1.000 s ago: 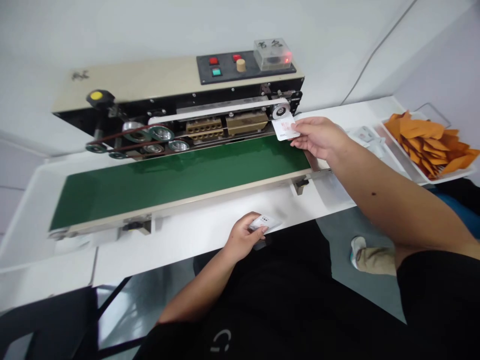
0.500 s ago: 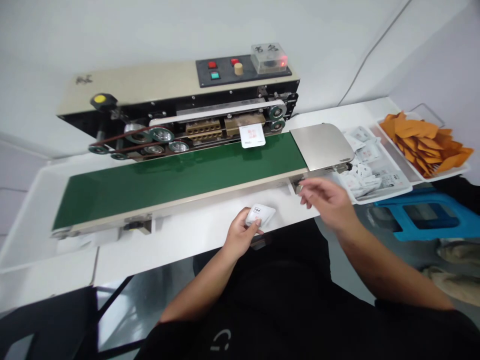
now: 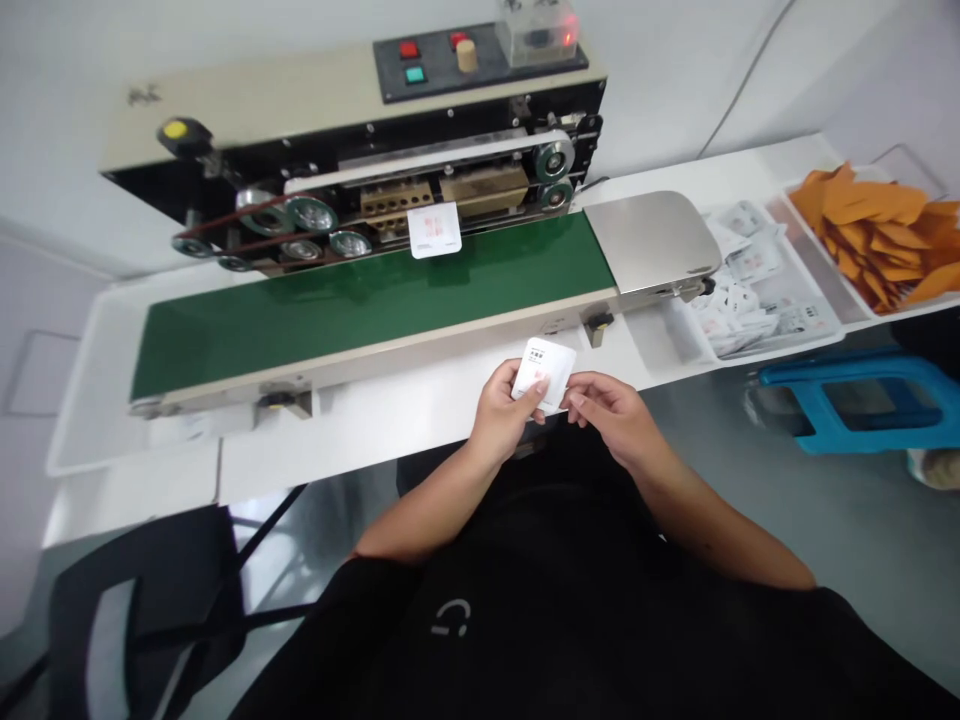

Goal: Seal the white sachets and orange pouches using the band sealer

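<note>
Left hand (image 3: 504, 410): closed on a white sachet (image 3: 546, 368), thumb and fingertips pinching its lower left edge. Right hand (image 3: 609, 418): fingertips pinched on the same sachet's lower right corner, remaining fingers curled. Sachet: small, square, white with red and dark print, held roughly upright between both hands, above the near edge of the white table (image 3: 390, 425) and just in front of the conveyor's near rail, level with the right end of the belt. Second sachet (image 3: 433, 230): same kind, lying on the far edge of the green belt (image 3: 360, 305), its top edge under the sealer's brass-coloured blocks, about midway along the machine. Sealer (image 3: 300, 95): beige-topped, black-fronted, standing along the far side of the belt; pulleys and a brown drive band at its left, a yellow knob (image 3: 176, 130) at the upper left. Control panel (image 3: 442, 62): dark, on the sealer's top right, with red and green buttons, a beige dial, and a clear box with a red light beside it. Metal plate (image 3: 651, 240): flat, grey, adjoining the belt's right end. White tray (image 3: 821, 330): right of the plate, holding a loose heap of white sachets. Second tray (image 3: 801, 225): further right, heaped with orange packets (image 3: 877, 230). Blue stool (image 3: 855, 400): on the floor below the trays. Black chair (image 3: 142, 600): lower left, beside the person's dark-clothed torso.
</note>
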`<state>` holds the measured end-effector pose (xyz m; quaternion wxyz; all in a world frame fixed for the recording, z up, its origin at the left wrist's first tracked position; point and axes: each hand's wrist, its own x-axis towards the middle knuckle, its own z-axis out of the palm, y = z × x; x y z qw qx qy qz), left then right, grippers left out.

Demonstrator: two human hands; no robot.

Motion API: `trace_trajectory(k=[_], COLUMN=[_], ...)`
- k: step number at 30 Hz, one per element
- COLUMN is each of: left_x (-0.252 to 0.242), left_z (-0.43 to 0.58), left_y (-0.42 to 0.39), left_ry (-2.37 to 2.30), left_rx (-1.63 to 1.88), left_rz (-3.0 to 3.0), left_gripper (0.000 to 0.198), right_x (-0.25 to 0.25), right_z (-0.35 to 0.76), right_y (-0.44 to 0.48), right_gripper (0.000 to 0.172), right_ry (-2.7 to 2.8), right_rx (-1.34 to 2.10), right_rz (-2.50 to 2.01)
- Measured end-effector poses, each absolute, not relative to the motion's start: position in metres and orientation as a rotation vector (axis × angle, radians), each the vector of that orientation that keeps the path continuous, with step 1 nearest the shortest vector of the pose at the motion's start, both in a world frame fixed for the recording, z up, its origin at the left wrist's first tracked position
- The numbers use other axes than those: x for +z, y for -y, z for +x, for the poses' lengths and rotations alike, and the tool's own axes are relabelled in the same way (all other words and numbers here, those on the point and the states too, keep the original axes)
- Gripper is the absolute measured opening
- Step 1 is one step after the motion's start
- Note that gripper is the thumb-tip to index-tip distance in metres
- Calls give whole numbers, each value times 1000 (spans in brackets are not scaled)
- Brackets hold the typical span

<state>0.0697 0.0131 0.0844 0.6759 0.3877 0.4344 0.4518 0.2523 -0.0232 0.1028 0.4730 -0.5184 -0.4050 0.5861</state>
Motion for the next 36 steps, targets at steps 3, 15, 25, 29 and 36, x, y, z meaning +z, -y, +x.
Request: trace_trajectory(k=[3, 15, 25, 29, 36], left_x=[86, 90, 92, 85, 70], left_z=[70, 71, 68, 56, 43], left_y=[-10, -3, -2, -3, -6], left_ry=[-963, -936, -872, -846, -881], left_rx=[1012, 1020, 960, 1001, 1015], left_rz=[868, 836, 934, 1010, 1052], left_gripper=[54, 51, 54, 47, 39], right_x=[102, 106, 115, 145, 194], right_z=[253, 247, 253, 288, 331], right_y=[26, 31, 11, -35, -142], right_gripper=[32, 30, 23, 18, 7], right_ry=[973, 1016, 1039, 987, 958], right_rx=[1440, 1422, 1313, 1121, 1096], right_rz=[-1253, -1245, -1296, -1311, -1466])
